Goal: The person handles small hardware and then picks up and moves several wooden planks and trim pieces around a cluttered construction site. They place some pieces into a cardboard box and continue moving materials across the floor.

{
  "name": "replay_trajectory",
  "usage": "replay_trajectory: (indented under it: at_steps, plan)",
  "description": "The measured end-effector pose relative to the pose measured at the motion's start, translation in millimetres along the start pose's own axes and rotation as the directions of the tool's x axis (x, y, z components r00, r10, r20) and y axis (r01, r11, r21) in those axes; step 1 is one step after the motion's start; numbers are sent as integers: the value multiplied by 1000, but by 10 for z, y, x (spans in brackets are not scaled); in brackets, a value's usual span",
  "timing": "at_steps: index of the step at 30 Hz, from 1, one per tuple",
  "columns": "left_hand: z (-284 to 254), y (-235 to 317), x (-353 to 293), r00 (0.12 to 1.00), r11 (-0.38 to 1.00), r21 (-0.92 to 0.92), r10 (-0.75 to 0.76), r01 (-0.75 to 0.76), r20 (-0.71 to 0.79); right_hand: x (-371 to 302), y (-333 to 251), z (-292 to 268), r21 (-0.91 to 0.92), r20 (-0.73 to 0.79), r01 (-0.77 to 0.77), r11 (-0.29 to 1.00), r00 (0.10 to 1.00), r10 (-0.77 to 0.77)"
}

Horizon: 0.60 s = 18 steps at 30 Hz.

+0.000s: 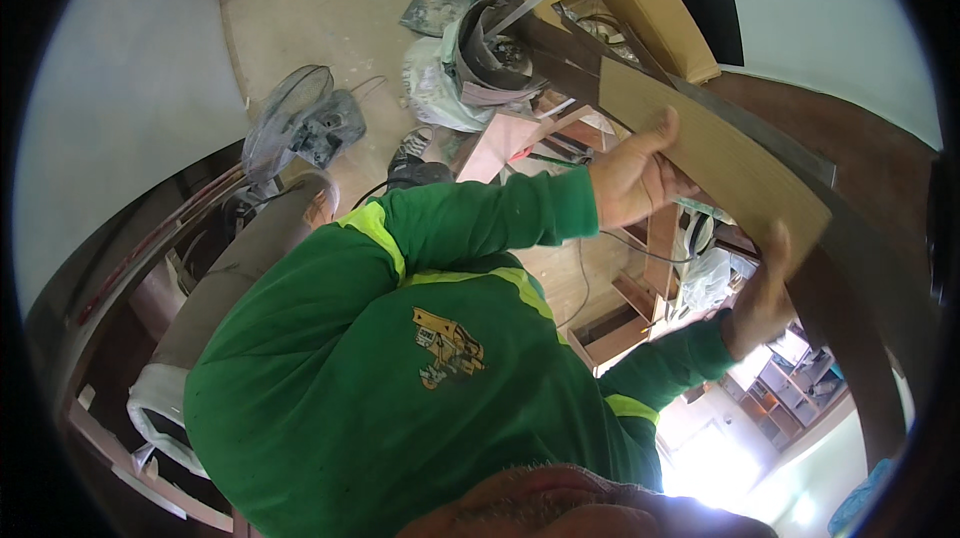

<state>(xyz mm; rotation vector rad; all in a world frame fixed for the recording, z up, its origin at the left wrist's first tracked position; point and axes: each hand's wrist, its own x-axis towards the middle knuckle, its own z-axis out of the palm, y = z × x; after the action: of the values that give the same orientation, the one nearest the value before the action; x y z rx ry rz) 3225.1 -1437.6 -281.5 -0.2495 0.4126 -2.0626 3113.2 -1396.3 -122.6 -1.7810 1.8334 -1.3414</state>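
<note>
Both hands are at the near edge of a flat tan rectangular panel, which is held up at the right against a dark brown surface. With the thumb laid over its face and the other fingers curled toward the near edge, my left hand grips the panel. Farther right, my right hand holds the same panel near its corner, its fingertips up on the face. Part of the right hand's grip is hidden. Green long sleeves cover both arms.
An opened cardboard box stands beyond the panel. Beside it is a white sack with scraps. Wood pieces and a cable lie on the floor. A dusty fan stands left, and a shelf unit is at lower right.
</note>
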Motion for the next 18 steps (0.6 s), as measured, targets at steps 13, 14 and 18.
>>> replay_trajectory:
  at_steps: [13, 14, 18]
  plan:
    - [918, -759, 115, 918, 952, 116, -305, 284, 254, -131, -545, -1373, -232, -356, 136, 963, 910, -214]
    - [907, -784, 172, 918, 950, 129, -308, 284, 248, -127, -521, -1374, -235, -371, 122, 964, 906, -205]
    - [773, -806, 449, 927, 941, 127, -333, 315, 170, -53, -352, -1250, -231, -418, 50, 972, 897, -145]
